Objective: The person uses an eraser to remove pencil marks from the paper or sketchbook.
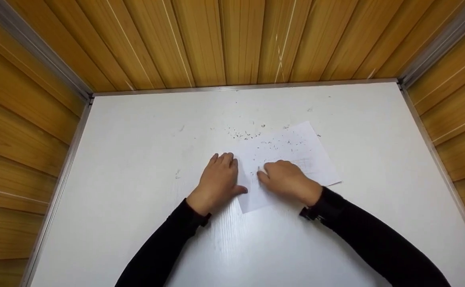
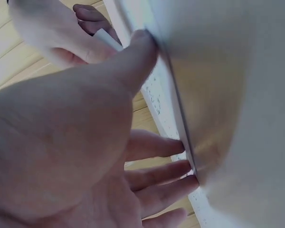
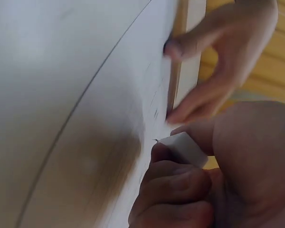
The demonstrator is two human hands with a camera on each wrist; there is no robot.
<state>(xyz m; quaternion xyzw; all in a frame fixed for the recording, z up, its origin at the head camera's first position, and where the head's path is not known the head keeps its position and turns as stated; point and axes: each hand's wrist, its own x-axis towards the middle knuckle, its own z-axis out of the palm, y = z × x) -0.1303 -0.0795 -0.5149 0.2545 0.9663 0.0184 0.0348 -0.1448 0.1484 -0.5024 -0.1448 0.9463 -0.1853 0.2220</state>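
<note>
White rectangular paper sheet (image 1: pixel 320 163): pencil-marked, strewn with tiny dark crumbs (image 1: pixel 269 142)
Left hand (image 1: pixel 219 179): fingers straight, touching its edge
Right hand (image 1: pixel 287 179): pinches white block eraser (image 3: pixel 186 149)

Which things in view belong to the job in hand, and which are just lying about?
In the job:
left hand, touching the paper;
right hand, holding a white block, probably an eraser.

Lying about:
dark crumbs scattered over paper and table.

White eraser (image 3: pixel 186 151), grey-lined white paper (image 1: pixel 323 167), black sleeves (image 1: pixel 376 236), white table (image 1: pixel 136 139)
</note>
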